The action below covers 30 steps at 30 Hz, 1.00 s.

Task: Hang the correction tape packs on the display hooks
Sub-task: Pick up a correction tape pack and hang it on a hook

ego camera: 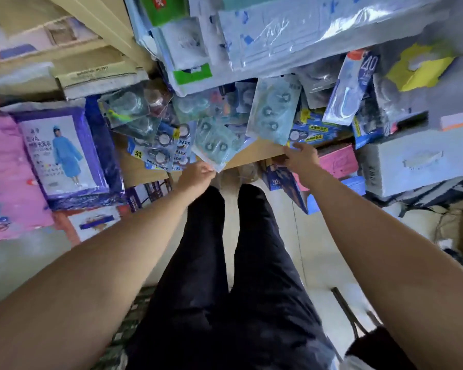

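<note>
- Purple raincoat package point(64, 153) at left; value packs point(166, 148) heaped beyond the hands; pink box point(337, 161) at right.
- Left hand point(198, 174), arm extended, pinches the lower corner of a teal correction tape pack point(214, 145).
- Right hand point(301, 156) pinches the second pack point(274, 113) at its bottom edge.

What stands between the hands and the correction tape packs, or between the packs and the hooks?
Nothing between hands and packs: the left hand pinches the lower teal pack, the right hand holds the upper teal pack by its bottom corner. No hook shows, so that path is unclear.
</note>
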Each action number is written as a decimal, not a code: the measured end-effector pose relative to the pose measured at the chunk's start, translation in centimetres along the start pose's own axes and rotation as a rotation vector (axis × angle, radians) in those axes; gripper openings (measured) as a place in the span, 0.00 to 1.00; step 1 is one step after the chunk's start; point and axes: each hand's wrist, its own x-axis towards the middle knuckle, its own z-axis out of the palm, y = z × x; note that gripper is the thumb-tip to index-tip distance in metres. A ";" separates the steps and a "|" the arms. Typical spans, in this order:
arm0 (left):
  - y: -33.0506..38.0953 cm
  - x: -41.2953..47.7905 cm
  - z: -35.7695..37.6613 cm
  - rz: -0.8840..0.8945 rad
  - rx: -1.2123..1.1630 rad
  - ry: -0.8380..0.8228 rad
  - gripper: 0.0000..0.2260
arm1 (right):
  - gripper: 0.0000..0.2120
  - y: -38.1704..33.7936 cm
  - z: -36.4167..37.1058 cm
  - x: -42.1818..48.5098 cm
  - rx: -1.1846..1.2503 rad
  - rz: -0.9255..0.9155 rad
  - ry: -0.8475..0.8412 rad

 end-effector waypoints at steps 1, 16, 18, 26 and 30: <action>-0.2 0.5 0.9 -0.054 -0.048 0.025 0.09 | 0.26 0.3 0.3 1.7 0.087 0.034 -0.047; 1.3 3.4 3.8 -0.565 -1.056 0.043 0.22 | 0.02 -2.9 1.5 2.6 0.602 0.203 -0.174; 0.9 2.7 3.2 -0.570 -1.168 0.020 0.24 | 0.02 -2.5 1.2 0.7 0.602 0.178 -0.150; 2.8 -5.1 0.4 -0.508 -1.112 -0.084 0.02 | 0.04 -0.3 -2.1 -8.7 0.174 -0.101 -0.009; 3.5 -9.2 -1.5 -0.365 -0.833 0.038 0.09 | 0.06 -1.9 -5.6 -13.7 -0.146 -0.365 0.076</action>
